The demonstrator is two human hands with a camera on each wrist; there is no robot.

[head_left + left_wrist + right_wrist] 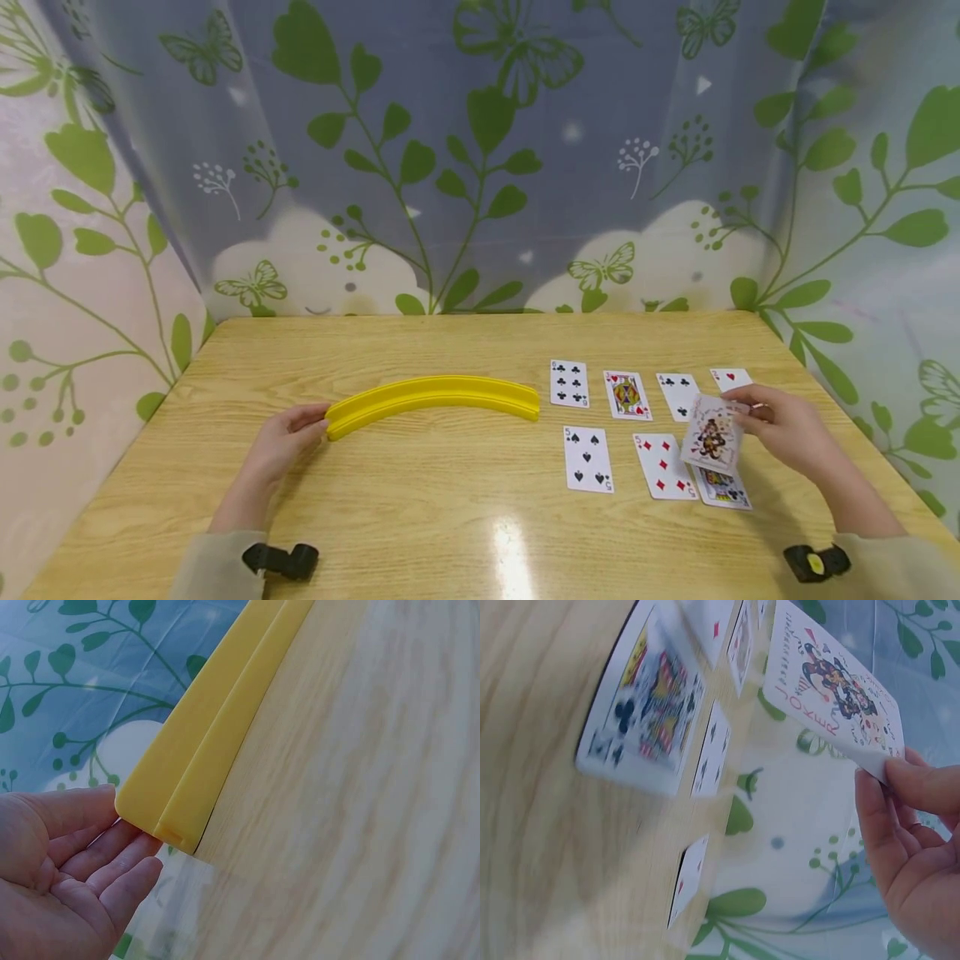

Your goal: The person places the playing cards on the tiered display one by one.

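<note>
In the head view, my right hand (787,425) holds a joker card (712,435) by its edge, thumb against fingers. The joker is tilted above the table and partly covers a face card of clubs (726,492). That clubs card shows larger in the right wrist view, a king by its corner mark. On the left, my left hand (285,437) pinches the near left end of a curved yellow card holder (442,390) lying on the table. The left wrist view shows thumb and fingers (127,851) at the holder's end. No cards stand in its groove.
Several face-up cards lie in two rows on the wooden table (420,517): six of clubs (569,383), jack of hearts (628,395), four of clubs (677,390), a low heart (729,378), five of spades (588,458) and five of diamonds (663,467). A patterned curtain (420,208) surrounds the table.
</note>
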